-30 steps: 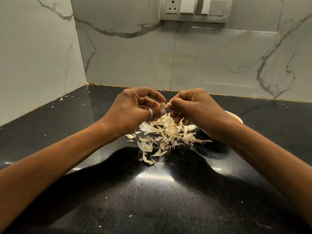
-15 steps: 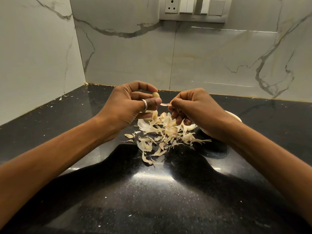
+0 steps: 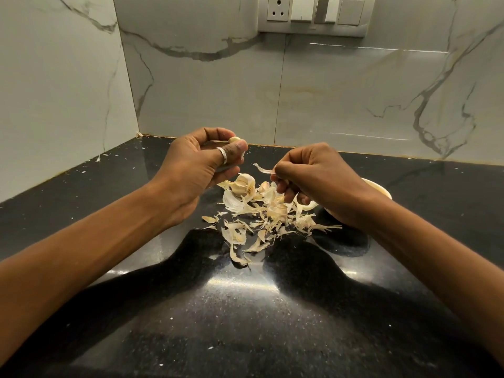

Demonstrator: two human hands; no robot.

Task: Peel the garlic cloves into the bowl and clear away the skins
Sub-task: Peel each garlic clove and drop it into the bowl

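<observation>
Left hand (image 3: 196, 165): we pinch a clove (image 3: 234, 139) above the heap.
Right hand (image 3: 313, 178): we pinch a torn strip of skin (image 3: 261, 168), apart from the clove.
Done: many skins (image 3: 259, 216) litter the counter (image 3: 245, 323).
To do: part of a bulb (image 3: 242, 184) remains; nothing is swept up.
Hidden: our right wrist covers the bowl (image 3: 379, 188); we cannot see its contents.

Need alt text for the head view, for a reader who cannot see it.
A person's left hand pinches a garlic clove while the right hand pinches a strip of skin, above a pile of skins on a black counter; a bowl sits behind the right wrist.
</observation>
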